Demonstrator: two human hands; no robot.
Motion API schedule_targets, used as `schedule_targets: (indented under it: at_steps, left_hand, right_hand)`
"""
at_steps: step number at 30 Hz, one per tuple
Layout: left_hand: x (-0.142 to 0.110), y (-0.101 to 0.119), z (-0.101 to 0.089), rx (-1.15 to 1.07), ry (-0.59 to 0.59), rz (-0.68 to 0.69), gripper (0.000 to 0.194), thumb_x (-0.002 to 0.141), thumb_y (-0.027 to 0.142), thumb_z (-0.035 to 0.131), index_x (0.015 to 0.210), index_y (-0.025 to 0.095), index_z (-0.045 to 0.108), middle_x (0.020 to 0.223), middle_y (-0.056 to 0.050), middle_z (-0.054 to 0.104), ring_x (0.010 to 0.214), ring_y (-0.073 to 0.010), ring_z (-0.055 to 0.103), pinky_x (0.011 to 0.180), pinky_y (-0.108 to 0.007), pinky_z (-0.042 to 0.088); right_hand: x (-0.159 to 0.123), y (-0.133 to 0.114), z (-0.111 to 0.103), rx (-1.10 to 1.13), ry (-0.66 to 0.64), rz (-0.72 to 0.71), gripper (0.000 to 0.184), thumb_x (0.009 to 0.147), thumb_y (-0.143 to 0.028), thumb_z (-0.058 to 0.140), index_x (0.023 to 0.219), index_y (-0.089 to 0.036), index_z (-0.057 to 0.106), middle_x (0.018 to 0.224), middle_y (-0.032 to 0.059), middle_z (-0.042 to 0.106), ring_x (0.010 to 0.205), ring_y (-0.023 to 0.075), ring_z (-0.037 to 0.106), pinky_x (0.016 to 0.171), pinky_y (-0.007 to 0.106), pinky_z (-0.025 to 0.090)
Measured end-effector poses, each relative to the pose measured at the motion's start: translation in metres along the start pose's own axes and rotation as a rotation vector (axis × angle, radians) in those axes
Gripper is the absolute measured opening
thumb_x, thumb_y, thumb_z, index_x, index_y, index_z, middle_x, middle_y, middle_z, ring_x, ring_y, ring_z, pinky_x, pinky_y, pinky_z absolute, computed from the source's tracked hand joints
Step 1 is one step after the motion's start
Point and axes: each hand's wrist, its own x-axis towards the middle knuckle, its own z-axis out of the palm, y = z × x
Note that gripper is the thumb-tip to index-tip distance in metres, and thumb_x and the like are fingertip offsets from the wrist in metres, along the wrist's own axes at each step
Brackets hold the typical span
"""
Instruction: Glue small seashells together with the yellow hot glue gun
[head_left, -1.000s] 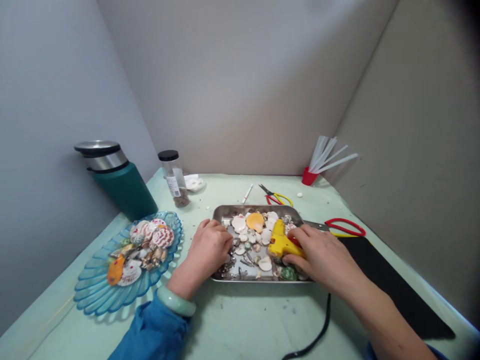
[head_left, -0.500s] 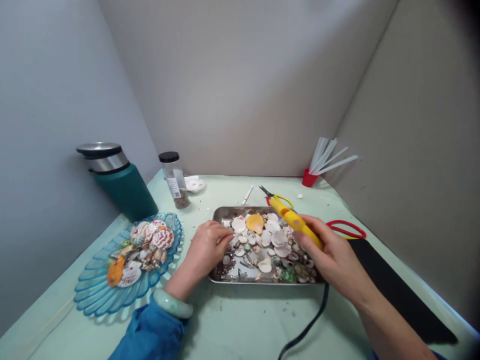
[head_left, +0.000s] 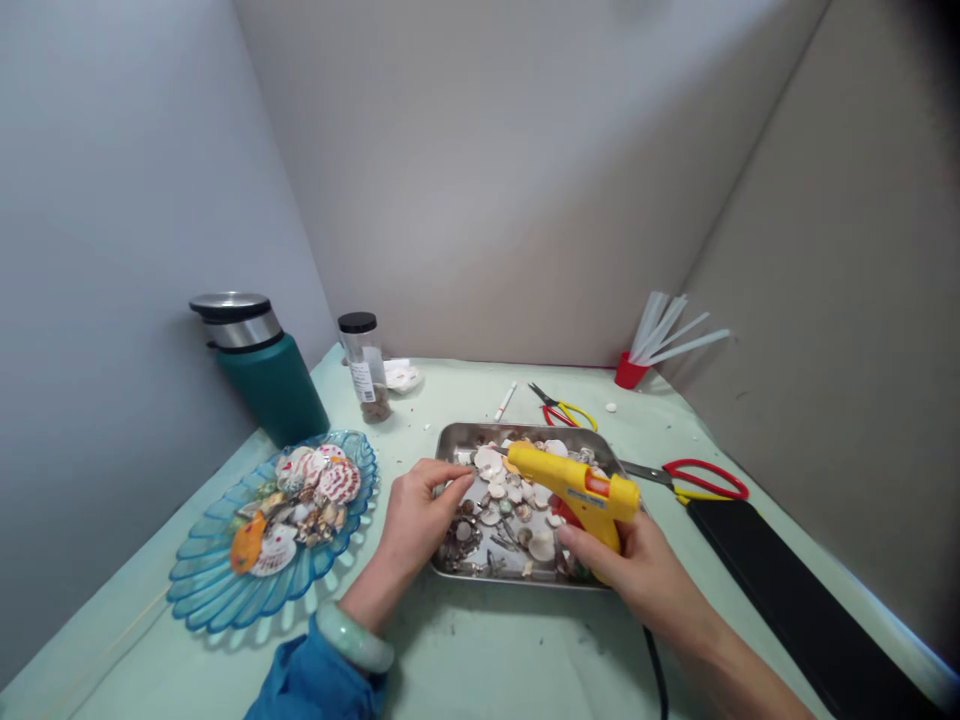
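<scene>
My right hand [head_left: 652,572] grips a yellow glue gun [head_left: 551,468] by its handle, nozzle pointing left above a metal tray [head_left: 459,437]. Thumb and index finger of my left hand [head_left: 421,512] are pinched together over the tray's left side, near the nozzle; whatever they hold is too small to make out. White, tan and greenish seashells [head_left: 541,546] are spread in the tray, those on the right partly hidden by the gun and my right hand.
Left stands a blue scalloped plate [head_left: 217,596] of shells, a teal tumbler [head_left: 271,385] and a black-lidded jar [head_left: 364,365] behind it. Small scissors [head_left: 564,413], a marker [head_left: 506,402] and a red cup [head_left: 630,373] of glue sticks lie beyond; larger scissors [head_left: 709,480] and a black slab [head_left: 787,600], right.
The glue gun has swung from pointing up and away to pointing left, its nozzle now close to my left fingertips. My left hand stays pinched. The whole view has shifted slightly.
</scene>
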Motion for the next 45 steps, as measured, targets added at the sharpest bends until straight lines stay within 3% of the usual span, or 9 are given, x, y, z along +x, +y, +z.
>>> schedule_targets:
  at_steps: [5, 12, 18, 31, 38, 45]
  left_hand:
    - [0.0, 0.006, 0.003, -0.125, -0.006, -0.185, 0.018, 0.075, 0.031, 0.066, 0.08, 0.018, 0.077, 0.085, -0.007, 0.076, 0.083, -0.0227, 0.068, 0.08, -0.033, 0.049]
    - [-0.002, 0.009, 0.005, -0.317, -0.014, -0.388, 0.022, 0.07, 0.035, 0.069, 0.078, 0.015, 0.077, 0.08, -0.008, 0.076, 0.078, -0.0227, 0.068, 0.069, -0.03, 0.051]
    - [-0.003, 0.012, 0.006, -0.355, -0.011, -0.416, 0.024, 0.069, 0.036, 0.07, 0.077, 0.015, 0.077, 0.079, -0.009, 0.076, 0.076, -0.0231, 0.068, 0.064, -0.029, 0.052]
    - [-0.005, 0.011, 0.008, -0.461, -0.005, -0.431, 0.028, 0.067, 0.039, 0.072, 0.079, 0.014, 0.077, 0.08, -0.009, 0.076, 0.071, -0.021, 0.068, 0.064, -0.028, 0.052]
    - [-0.006, 0.013, 0.007, -0.398, 0.014, -0.422, 0.026, 0.069, 0.038, 0.07, 0.078, 0.014, 0.077, 0.078, -0.009, 0.076, 0.071, -0.0221, 0.067, 0.061, -0.029, 0.05]
    - [-0.007, 0.009, 0.009, -0.254, 0.072, -0.314, 0.019, 0.074, 0.032, 0.067, 0.081, 0.017, 0.077, 0.083, -0.006, 0.076, 0.08, -0.0224, 0.068, 0.073, -0.031, 0.05]
  right_hand:
    - [0.0, 0.007, 0.003, -0.083, -0.11, 0.054, 0.032, 0.079, -0.039, 0.066, 0.103, -0.017, 0.069, 0.103, 0.0093, 0.072, 0.1, 0.0294, 0.065, 0.092, 0.045, 0.051]
    - [-0.001, 0.014, 0.008, -0.198, -0.117, -0.03, 0.022, 0.083, -0.036, 0.062, 0.095, -0.02, 0.07, 0.1, 0.0078, 0.072, 0.098, 0.0278, 0.066, 0.09, 0.043, 0.052]
    - [-0.001, 0.012, 0.01, -0.183, -0.133, -0.099, 0.035, 0.084, -0.031, 0.063, 0.117, -0.02, 0.064, 0.114, 0.0091, 0.069, 0.105, 0.0275, 0.064, 0.095, 0.04, 0.049]
    - [-0.002, 0.009, 0.013, -0.146, -0.119, -0.029, 0.034, 0.082, -0.036, 0.065, 0.11, -0.018, 0.068, 0.107, 0.0102, 0.072, 0.1, 0.0293, 0.067, 0.09, 0.041, 0.053]
    - [-0.001, 0.01, 0.012, -0.126, -0.09, -0.022, 0.035, 0.082, -0.038, 0.064, 0.112, -0.02, 0.067, 0.098, 0.0098, 0.074, 0.093, 0.0267, 0.069, 0.089, 0.044, 0.054]
    - [-0.001, 0.008, 0.013, -0.167, -0.11, 0.038, 0.036, 0.08, -0.042, 0.064, 0.108, -0.018, 0.067, 0.106, 0.0105, 0.072, 0.099, 0.0296, 0.067, 0.089, 0.043, 0.054]
